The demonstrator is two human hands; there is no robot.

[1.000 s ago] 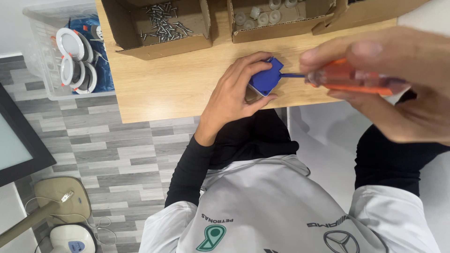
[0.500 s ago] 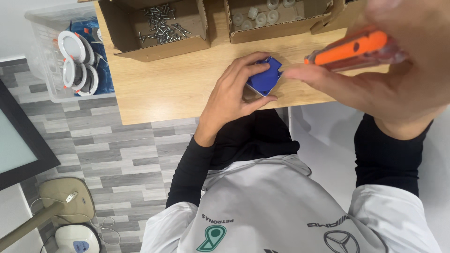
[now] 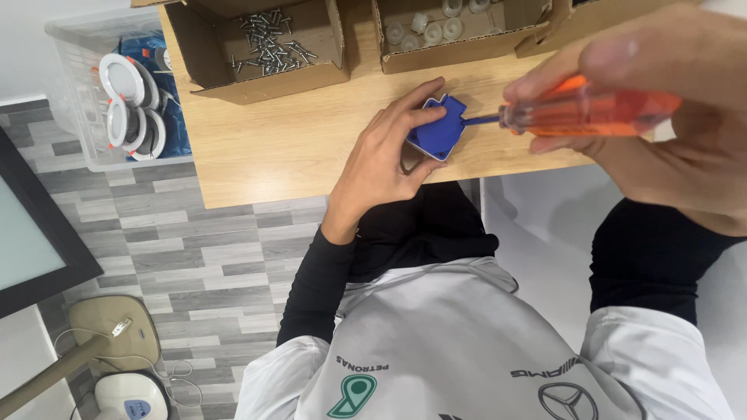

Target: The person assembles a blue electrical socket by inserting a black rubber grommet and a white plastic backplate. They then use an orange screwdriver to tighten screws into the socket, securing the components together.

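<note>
One desk (image 3: 296, 155). Three boxes on its far edge: one (image 3: 261, 50) with loose screws, one (image 3: 459, 31) with pale caps, the third cut off. One bin (image 3: 117, 93) left of desk, round fittings inside. Right hand (image 3: 669, 117), grip closed around one orange screwdriver (image 3: 583, 109), tip at blue part. Left hand (image 3: 389, 159), grip pinning one blue part (image 3: 437, 128) to desk's near edge.

Bright, even light; blurred near hand.

Blue plastic part (image 3: 437, 128) tilted on near edge of my bench; orange-handled screwdriver (image 3: 580, 109) lies level, tip into its right side.
</note>
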